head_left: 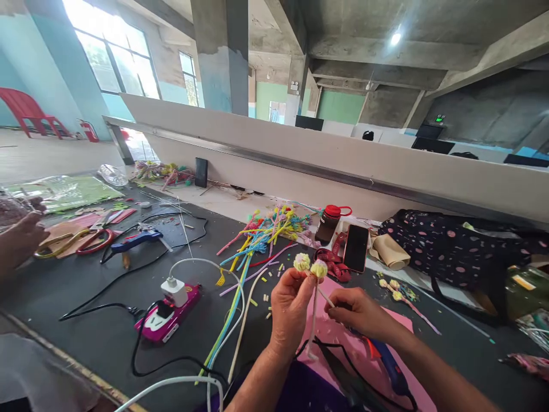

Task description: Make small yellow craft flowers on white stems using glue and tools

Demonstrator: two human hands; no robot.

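Note:
My left hand (286, 306) pinches two small pale-yellow pipe-cleaner flowers (318, 268) just below their heads. Thin whitish pipe-cleaner stems hang beneath them. With thumb and fingers closed, my right hand (358, 312) grips one of these pale pipe-cleaner stems (325, 296) to the right of the flowers. Under both hands lies a pink sheet (403, 322). A blue glue gun (390, 366) with an orange part rests on that sheet, partly covered by my right forearm. Finished-looking flowers on a pinkish stem (397, 290) lie off to the right.
Bundled coloured pipe cleaners (268, 234) lie ahead, beside a dark bottle with a red lid (329, 223) and a phone (355, 247). A magenta power strip (165, 320), cables, another glue gun (137, 239) and scissors (95, 241) are left. Another person's hand (19, 237) shows far left.

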